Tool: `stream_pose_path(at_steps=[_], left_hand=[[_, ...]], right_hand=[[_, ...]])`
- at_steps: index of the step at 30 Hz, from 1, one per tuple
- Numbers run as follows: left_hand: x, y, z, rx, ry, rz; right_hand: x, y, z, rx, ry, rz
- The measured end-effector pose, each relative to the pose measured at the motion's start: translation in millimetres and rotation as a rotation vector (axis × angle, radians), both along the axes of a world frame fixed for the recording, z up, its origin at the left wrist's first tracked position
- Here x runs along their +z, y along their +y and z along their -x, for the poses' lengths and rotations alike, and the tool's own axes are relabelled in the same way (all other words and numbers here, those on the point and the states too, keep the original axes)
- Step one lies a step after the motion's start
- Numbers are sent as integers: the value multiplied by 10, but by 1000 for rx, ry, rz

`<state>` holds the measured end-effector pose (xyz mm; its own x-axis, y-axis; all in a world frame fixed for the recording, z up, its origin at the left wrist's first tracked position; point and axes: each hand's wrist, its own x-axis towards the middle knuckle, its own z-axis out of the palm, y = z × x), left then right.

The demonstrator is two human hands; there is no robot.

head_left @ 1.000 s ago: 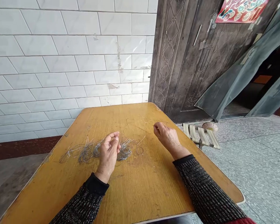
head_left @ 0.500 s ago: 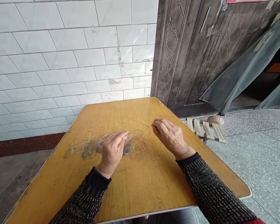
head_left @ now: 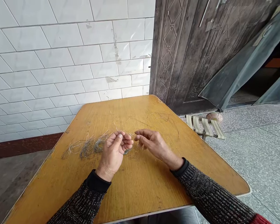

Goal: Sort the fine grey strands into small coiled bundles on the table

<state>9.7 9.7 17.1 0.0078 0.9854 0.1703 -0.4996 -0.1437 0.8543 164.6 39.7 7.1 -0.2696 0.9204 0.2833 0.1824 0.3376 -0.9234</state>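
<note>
My left hand [head_left: 114, 152] is raised over the middle of the table, thumb and index finger pinching a thin wire [head_left: 117, 127]. One end of that wire pokes up above the fingertips. Just to its right is my right hand [head_left: 151, 143], with thumb and index finger stretched toward the left fingertips and a small gap between them. I see nothing clearly held in it. Coiled bundles of grey wire [head_left: 87, 147] lie left of and behind my left hand, one partly covered by it. Loose thin wires [head_left: 169, 119] lie on the table beyond my right hand.
The yellow wooden table [head_left: 140, 193] reaches toward a white tiled wall [head_left: 60, 59]. A dark carved door [head_left: 177, 56] and a grey-green curtain [head_left: 238, 68] are at the right. A stool with striped webbing [head_left: 204, 126] stands beside the table's right edge.
My right hand has moved left, close to my left hand, and its fingers have loosened. My left hand has turned, showing its fingers and an upright wire end. Loose wires now show on the table at right.
</note>
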Motion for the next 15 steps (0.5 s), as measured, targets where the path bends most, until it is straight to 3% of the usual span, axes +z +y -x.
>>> stream_pose_path(at_steps=[2,5,12,15], left_hand=[[-23,-18,-13,-54,-17,-5],[-37,-26,-7,-110,-59,-22],[-3,-49,-8,-231,-134,-71],[-20,-54,-22,-257,-112,-42]], right_hand=[[22,-15,18,84,211,174],[50,-32,18,169,359,281],[51,-55,35,337,274,280],[50,-57,55,282,395,249]])
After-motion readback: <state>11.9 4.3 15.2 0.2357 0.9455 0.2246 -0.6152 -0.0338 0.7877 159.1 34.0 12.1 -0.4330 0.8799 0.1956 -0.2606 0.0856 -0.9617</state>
